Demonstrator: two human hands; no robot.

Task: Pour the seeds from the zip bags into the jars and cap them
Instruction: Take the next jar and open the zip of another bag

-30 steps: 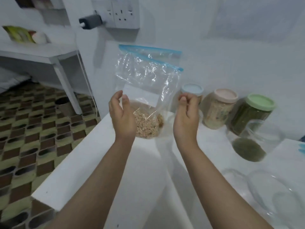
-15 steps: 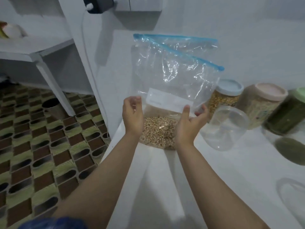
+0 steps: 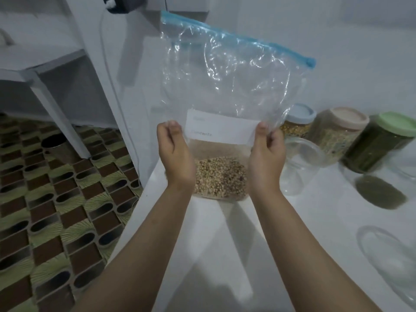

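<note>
A clear zip bag [image 3: 227,86] with a blue zip strip and a white label stands upright over the white table [image 3: 225,244], with beige seeds [image 3: 219,177] gathered at its bottom. My left hand [image 3: 176,157] holds the bag's left side and my right hand [image 3: 265,158] pinches its right side at the label. An empty clear jar [image 3: 299,165] without a lid stands just right of my right hand. Behind it stand three capped, filled jars: a blue-lidded one [image 3: 297,121], a beige-lidded one [image 3: 337,134] and a green-lidded one [image 3: 378,143].
A flat bag of green seeds [image 3: 380,194] lies on the table at the right. Clear plastic [image 3: 391,262] lies near the right edge. The table's left edge drops to a patterned floor [image 3: 56,210]. A white shelf [image 3: 45,70] and a plugged cable [image 3: 108,52] are at the left.
The bag has turned to face me, with the label now flat toward the camera. Both hands have shifted to its two sides. The view has moved closer to the table.
</note>
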